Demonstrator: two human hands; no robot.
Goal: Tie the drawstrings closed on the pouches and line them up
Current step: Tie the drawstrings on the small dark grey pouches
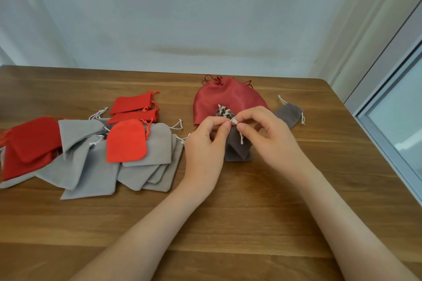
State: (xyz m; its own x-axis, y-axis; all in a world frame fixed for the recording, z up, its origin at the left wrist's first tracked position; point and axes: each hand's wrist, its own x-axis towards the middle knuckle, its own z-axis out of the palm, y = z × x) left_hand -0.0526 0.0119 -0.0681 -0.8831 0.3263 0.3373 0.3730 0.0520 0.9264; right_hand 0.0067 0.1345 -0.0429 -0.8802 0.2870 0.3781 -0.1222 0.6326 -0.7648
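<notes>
A small dark grey pouch (237, 147) is held up off the wooden table (228, 212) between both hands. My left hand (205, 143) and my right hand (267, 134) pinch its white drawstring (234, 121) at the gathered top, fingertips almost touching. Behind them lies a large satin red pouch (228, 98) with its mouth drawn in, and a cinched grey pouch top (223, 110) peeks over my fingers. Another dark grey pouch (288, 114) lies flat to the right.
A loose pile covers the left of the table: light grey pouches (91, 166), bright red felt pouches (127, 141) and small red ones (132, 104) farther back. A wall stands behind the table; a window frame (388, 139) runs along the right edge.
</notes>
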